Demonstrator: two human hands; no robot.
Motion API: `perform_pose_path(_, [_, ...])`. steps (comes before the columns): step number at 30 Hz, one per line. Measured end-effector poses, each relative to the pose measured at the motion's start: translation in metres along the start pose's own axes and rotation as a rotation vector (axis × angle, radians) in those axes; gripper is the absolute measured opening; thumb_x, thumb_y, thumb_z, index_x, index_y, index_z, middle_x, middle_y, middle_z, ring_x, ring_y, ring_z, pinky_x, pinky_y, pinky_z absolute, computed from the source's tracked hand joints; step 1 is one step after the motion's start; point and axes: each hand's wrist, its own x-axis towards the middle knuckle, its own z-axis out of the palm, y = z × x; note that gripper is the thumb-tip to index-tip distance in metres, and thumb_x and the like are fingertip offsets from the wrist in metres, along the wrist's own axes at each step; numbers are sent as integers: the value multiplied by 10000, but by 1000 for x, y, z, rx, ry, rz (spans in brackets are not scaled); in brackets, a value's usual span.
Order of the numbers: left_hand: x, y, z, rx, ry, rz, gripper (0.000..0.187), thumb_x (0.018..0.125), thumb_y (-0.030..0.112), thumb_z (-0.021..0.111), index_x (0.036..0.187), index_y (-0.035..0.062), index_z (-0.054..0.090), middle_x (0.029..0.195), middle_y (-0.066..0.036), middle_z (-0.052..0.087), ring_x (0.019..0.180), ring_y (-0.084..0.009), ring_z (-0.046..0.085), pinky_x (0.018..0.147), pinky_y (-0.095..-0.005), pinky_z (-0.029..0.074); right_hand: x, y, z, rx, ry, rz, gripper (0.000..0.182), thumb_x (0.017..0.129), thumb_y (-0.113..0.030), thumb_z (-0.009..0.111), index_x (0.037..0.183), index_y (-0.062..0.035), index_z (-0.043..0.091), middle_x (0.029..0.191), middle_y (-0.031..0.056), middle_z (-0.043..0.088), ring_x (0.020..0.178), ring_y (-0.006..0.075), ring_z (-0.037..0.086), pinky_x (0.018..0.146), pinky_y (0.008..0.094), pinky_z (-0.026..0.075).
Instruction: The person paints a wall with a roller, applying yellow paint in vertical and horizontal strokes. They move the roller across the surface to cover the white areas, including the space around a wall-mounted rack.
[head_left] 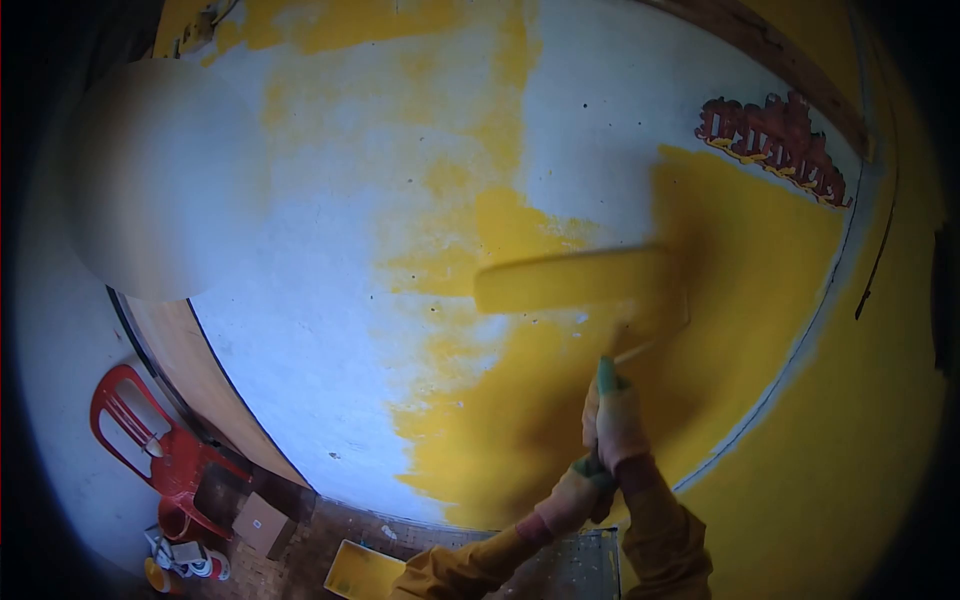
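Note:
Both of my hands are wrapped round the handle of a paint roller point(575, 280). My right hand point(618, 425) grips higher, near the wire frame, and my left hand point(570, 500) is closed lower down the handle. Green shows at the fingers of both hands. The wide yellow roller sleeve lies level over the wall point(320, 370), at the border between yellow paint point(750, 280) and the pale, thinly streaked surface. Motion slightly blurs the roller. Below my left arm, a yellow paint tray point(362, 572) sits on the floor.
A red plastic chair point(180, 455) stands at the lower left, beside a cardboard box point(263, 525) and several containers point(190, 560). Dark red lettering point(770, 145) marks the wall at the upper right. A cracked corner line point(760, 410) runs down the right.

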Motion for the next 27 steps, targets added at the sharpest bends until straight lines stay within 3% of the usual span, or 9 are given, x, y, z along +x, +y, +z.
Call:
perform_pose_path(5, [15, 30, 0, -6, -48, 115, 34, 748, 95, 470, 742, 66, 455, 471, -41, 442, 344, -126, 417, 315, -229, 316, 3, -50, 26, -36, -22, -116, 464, 837, -433, 390, 489, -139, 300, 386, -41, 262, 270, 76, 253, 265, 231, 176])
perform_pose_path(9, [-2, 9, -25, 157, 55, 50, 42, 746, 85, 478, 726, 51, 465, 475, -39, 446, 347, -125, 425, 318, -237, 320, 11, 15, 18, 15, 63, -60, 460, 837, -439, 387, 495, -142, 299, 388, -40, 263, 271, 78, 252, 265, 233, 174])
perform_pose_path(12, [-22, -35, -50, 234, 123, -68, 141, 760, 173, 538, 793, 45, 491, 514, -3, 477, 363, -82, 429, 332, -218, 312, -4, 70, 8, 89, 65, 22, 461, 835, -448, 387, 495, -151, 295, 385, -42, 254, 270, 80, 245, 264, 239, 165])
perform_pose_path(15, [-44, -57, -59, 329, 185, -187, 202, 747, 196, 562, 844, 27, 509, 618, -29, 548, 490, -117, 517, 446, -242, 397, -22, 92, 6, 227, 22, 116, 465, 837, -451, 384, 488, -161, 280, 380, -49, 232, 270, 81, 222, 266, 237, 146])
perform_pose_path(17, [-48, -68, -69, 493, 263, -28, 246, 734, 215, 578, 874, 22, 516, 759, -62, 589, 690, -163, 564, 617, -276, 429, -29, 95, 10, 292, -3, 91, 466, 839, -451, 384, 490, -163, 272, 381, -48, 219, 276, 79, 196, 274, 233, 124])
perform_pose_path(18, [-45, -65, -70, 542, 280, -38, 253, 728, 224, 583, 874, 28, 515, 840, -90, 589, 819, -188, 549, 718, -307, 410, -29, 90, 11, 297, -3, 88, 466, 839, -451, 384, 490, -163, 272, 381, -48, 219, 276, 79, 196, 274, 233, 124])
perform_pose_path(21, [-31, -43, -69, 667, 249, 39, 257, 728, 224, 583, 882, 31, 509, 827, -92, 590, 792, -176, 556, 695, -298, 415, -20, 65, 15, 398, 25, 25, 471, 843, -449, 375, 486, -164, 258, 379, -46, 214, 280, 76, 182, 281, 229, 111])
perform_pose_path(24, [-21, -34, -58, 584, 189, 34, 253, 737, 214, 574, 898, 32, 503, 819, -92, 589, 789, -172, 556, 694, -294, 413, -11, 51, 10, 342, 86, -91, 487, 832, -484, 361, 481, -168, 240, 388, -51, 187, 281, 76, 148, 283, 232, 82])
perform_pose_path(27, [-24, -53, -54, 567, 198, -13, 256, 742, 216, 566, 914, 36, 508, 804, -85, 588, 761, -164, 549, 681, -286, 412, -14, 78, -3, 294, 124, 17, 488, 831, -488, 360, 482, -170, 236, 385, -55, 184, 279, 79, 147, 283, 230, 79])
